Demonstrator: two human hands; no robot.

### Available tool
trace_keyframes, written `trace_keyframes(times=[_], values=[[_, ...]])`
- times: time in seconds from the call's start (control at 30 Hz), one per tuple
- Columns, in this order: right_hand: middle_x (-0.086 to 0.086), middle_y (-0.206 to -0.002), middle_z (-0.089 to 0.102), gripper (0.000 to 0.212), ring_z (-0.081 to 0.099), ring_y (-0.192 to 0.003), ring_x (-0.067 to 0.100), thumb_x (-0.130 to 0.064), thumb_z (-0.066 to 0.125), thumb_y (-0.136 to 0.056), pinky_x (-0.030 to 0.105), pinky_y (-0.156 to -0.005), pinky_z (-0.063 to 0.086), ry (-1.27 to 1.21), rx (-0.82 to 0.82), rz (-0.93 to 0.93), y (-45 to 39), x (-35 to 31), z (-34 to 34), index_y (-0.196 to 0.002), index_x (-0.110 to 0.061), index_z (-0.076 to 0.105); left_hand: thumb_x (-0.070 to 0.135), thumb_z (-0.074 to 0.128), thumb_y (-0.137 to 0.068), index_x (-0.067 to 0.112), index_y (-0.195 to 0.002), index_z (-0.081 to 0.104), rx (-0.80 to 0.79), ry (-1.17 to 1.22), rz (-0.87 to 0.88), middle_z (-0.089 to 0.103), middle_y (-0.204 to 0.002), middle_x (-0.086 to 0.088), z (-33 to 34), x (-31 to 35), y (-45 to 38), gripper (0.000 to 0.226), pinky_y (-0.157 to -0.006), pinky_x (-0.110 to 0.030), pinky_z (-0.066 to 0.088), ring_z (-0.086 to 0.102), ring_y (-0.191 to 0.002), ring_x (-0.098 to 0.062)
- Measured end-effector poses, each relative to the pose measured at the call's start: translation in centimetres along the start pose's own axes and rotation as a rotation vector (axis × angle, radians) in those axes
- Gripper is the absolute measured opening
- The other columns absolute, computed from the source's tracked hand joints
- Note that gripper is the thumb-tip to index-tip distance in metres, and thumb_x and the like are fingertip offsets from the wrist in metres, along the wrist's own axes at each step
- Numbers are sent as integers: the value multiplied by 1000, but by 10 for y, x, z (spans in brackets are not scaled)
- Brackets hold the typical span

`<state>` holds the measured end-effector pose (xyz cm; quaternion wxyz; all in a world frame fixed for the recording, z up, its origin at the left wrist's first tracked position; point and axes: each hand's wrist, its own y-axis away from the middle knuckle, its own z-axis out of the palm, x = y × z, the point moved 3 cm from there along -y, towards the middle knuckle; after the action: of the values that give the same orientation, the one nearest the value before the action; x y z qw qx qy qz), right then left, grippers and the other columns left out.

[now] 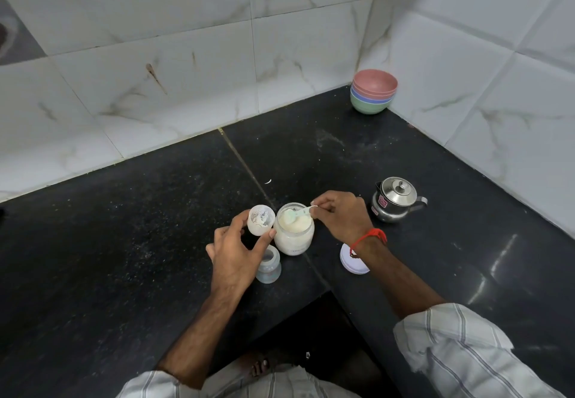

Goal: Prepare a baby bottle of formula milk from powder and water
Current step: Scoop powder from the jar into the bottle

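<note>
Pinching a scoop [300, 212] over the powder jar [294, 229], the right hand [340, 217] works while the left hand [236, 251] grips a dusty cap [260, 219] beside the open baby bottle [269, 265].

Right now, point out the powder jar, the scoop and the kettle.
powder jar [294, 237], head view, glass side wall.
scoop [294, 215], head view, its bowl over the powder.
kettle [393, 201], head view, steel body.

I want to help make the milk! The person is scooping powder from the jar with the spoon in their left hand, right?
Not quite: the head view shows the spoon pinched in the right hand, dipping into the powder jar. The left hand holds the jar's lid.
</note>
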<state>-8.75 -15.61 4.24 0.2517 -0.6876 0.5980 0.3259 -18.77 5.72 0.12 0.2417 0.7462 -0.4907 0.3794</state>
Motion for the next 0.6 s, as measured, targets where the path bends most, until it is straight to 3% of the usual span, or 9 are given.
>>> trace_keyframes(times=[0.13, 0.23, 0.4, 0.6], values=[[1, -84, 79, 6, 72, -86, 18, -18, 78, -87, 22, -84, 51, 68, 24, -102, 4, 0, 2, -93, -17, 79, 60, 74, -81, 44, -132, 54, 10, -8, 8, 62, -122, 15, 1, 3, 1, 57, -99, -26, 16, 46, -123, -12], [3, -89, 77, 14, 59, -100, 26, -23, 73, -90, 39, -93, 45, 306, 33, -279, 8, -15, 10, -102, -17, 77, 58, 74, -82, 43, -131, 55, 18, -8, 18, 63, -121, 15, 2, 5, 1, 55, -99, -27, 17, 47, -122, -11], [7, -106, 72, 25, 48, -116, 28, -28, 56, -102, 42, -97, 35, 686, -107, -345, 8, -34, 32, -120, -19, 71, 59, 73, -82, 43, -132, 55, 16, 0, 24, 63, -121, 15, 2, 7, 3, 55, -99, -27, 16, 47, -122, -11], [5, -113, 69, 26, 47, -120, 24, -31, 59, -101, 40, -102, 33, 562, -137, -254, 5, -30, 35, -123, -24, 71, 58, 75, -82, 42, -131, 56, 36, -10, 11, 64, -117, 15, -3, 3, 3, 55, -99, -28, 15, 47, -121, -9]])
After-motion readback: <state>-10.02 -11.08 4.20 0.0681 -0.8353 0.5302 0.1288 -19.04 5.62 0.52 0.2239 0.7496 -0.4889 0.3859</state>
